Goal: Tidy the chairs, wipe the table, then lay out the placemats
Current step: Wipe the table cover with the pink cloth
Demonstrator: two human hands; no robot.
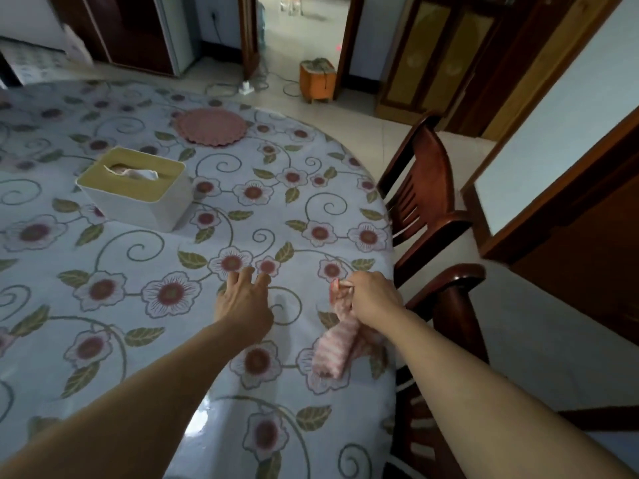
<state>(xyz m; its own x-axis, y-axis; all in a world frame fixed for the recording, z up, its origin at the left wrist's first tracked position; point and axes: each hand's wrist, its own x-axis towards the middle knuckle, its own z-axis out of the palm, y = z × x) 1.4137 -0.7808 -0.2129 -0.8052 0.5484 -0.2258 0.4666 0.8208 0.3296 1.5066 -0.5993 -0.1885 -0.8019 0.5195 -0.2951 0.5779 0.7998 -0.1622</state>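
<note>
Your right hand (pixel 368 299) is clenched round one end of the pink-and-white striped cleaning cloth (pixel 337 344), which hangs from your fist and trails onto the tabletop (pixel 145 305) near its right edge, bunched into a loose roll rather than spread flat. Your left hand (pixel 243 299) lies released, fingers spread and reaching forward, fingertips touching the glossy floral plastic cover just beside the cloth. This looks like the start of the wiping step — so before you sweep, use that free left hand to open the cloth out flat; a rolled cloth wipes only a narrow strip. Then press with a flat palm and work in overlapping passes from the near edge outward. Farther in, the cream rectangular tissue box with a tan lid (pixel 133 190) stands in your path — lift it rather than wiping round it. Beyond it the stack of round pink scalloped placemats (pixel 211 127) waits, not yet laid out. At the right rim two dark red-brown wooden chairs (pixel 425 198) sit close against the tabletop, so mind the cloth does not snag on their backs.
</note>
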